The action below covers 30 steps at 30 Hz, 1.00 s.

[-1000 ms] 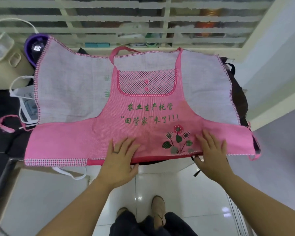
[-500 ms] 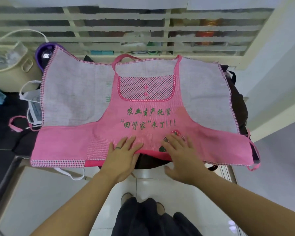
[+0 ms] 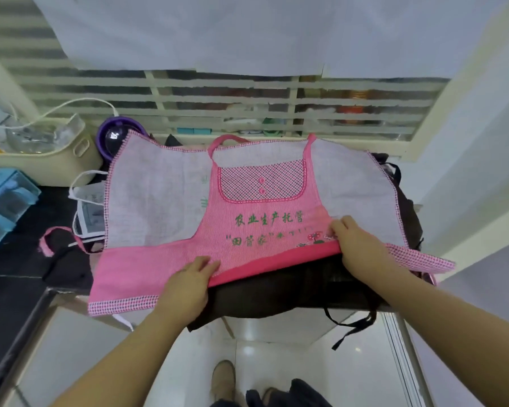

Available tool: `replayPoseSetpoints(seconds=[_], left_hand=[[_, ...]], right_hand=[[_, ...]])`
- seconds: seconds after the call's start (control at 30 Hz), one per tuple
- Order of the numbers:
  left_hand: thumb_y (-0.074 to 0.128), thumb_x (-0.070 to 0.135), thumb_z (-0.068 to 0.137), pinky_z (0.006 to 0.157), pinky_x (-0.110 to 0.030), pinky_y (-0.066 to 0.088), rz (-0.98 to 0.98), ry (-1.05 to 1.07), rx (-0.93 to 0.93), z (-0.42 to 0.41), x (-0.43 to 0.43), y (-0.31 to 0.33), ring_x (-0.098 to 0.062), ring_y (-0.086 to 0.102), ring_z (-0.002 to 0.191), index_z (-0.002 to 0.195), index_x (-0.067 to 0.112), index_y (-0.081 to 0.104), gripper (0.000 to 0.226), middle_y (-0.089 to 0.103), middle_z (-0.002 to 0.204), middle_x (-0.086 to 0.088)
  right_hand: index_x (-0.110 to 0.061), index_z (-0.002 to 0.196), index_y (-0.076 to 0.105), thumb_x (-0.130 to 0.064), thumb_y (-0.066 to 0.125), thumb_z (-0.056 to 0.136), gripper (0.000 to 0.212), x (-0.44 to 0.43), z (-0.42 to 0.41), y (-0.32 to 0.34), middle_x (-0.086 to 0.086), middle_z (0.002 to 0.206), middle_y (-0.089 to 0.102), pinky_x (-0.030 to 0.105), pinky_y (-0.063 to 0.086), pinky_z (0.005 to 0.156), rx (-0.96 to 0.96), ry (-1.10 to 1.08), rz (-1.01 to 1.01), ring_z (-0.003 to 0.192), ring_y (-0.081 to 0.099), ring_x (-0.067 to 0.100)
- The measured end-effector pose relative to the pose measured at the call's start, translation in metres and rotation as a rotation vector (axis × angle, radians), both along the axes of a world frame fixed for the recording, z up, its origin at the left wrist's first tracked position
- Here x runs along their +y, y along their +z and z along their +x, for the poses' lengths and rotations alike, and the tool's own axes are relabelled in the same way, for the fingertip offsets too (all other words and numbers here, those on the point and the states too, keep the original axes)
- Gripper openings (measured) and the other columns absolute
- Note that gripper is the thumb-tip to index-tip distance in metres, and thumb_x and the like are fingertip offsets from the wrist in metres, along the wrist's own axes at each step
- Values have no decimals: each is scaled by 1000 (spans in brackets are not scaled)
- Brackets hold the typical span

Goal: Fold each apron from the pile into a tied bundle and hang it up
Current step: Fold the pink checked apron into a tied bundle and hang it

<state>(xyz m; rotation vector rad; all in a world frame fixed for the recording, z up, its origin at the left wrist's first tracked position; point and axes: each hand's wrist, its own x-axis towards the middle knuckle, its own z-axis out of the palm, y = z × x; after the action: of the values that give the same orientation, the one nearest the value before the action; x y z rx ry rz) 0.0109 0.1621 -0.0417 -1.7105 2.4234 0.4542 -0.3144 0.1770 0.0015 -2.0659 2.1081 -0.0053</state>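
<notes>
A pink apron (image 3: 247,201) with green lettering and a checked bib pocket lies spread on top of a pile of dark aprons (image 3: 291,289). Its side flaps are turned in, showing their pale grey backs. My left hand (image 3: 185,283) grips the apron's near edge left of the middle. My right hand (image 3: 353,242) grips the same edge on the right and has carried it up over the flower print, so the lower part is folded onto itself. The dark apron beneath shows where the pink edge was.
A cream tub (image 3: 41,154) with clear packets, a purple round object (image 3: 115,136) and a blue drawer box (image 3: 3,207) stand at the left. A slatted window (image 3: 276,107) runs behind. Black ties (image 3: 353,324) hang off the front edge. The white wall (image 3: 482,171) is at the right.
Both hands went from lying flat on the apron's near edge to gripping it. The edge was folded away from me, further on the right. The camera view tilted up.
</notes>
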Motion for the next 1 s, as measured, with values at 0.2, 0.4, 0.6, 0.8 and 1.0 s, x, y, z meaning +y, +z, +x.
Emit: replayPoseSetpoints(seconds=[0.2, 0.4, 0.6, 0.8, 1.0], left_hand=[[41, 7, 90, 85, -33, 46, 295, 19, -196, 2, -39, 73, -26, 56, 93, 103, 10, 62, 25, 60, 105, -12], [41, 20, 93, 69, -27, 47, 476, -65, -447, -8, -67, 126, -18, 56, 80, 104, 10, 60, 24, 57, 99, -5], [42, 14, 94, 81, -30, 46, 261, 32, -311, 5, -91, 81, -20, 54, 88, 108, 11, 64, 26, 56, 97, -3], [41, 10, 91, 74, -32, 43, -158, 142, -89, 20, -126, 62, -23, 60, 99, 114, 26, 56, 32, 64, 112, 0], [36, 16, 99, 85, -34, 47, -162, 142, 16, 34, -155, 28, -17, 60, 106, 124, 34, 56, 37, 61, 123, 8]], right_hand=[[-6, 118, 60, -3, 44, 92, 31, -23, -11, 34, 12, 122, 60, 28, 42, 88, 355, 144, 389, 113, 56, 25], [-3, 123, 60, -6, 46, 91, 35, -53, -10, 78, 12, 124, 60, 32, 44, 86, 533, 193, 793, 98, 56, 23], [-6, 116, 62, -9, 55, 90, 27, -77, -3, 50, 9, 115, 62, 28, 45, 90, 449, 91, 498, 103, 59, 23], [-17, 96, 57, -9, 45, 89, 16, -114, -12, 31, 2, 105, 63, 37, 44, 94, 325, -64, 117, 101, 59, 21], [-27, 80, 53, -20, 56, 85, 9, -140, -9, -3, -13, 78, 60, 50, 19, 114, 186, -207, 139, 87, 58, 13]])
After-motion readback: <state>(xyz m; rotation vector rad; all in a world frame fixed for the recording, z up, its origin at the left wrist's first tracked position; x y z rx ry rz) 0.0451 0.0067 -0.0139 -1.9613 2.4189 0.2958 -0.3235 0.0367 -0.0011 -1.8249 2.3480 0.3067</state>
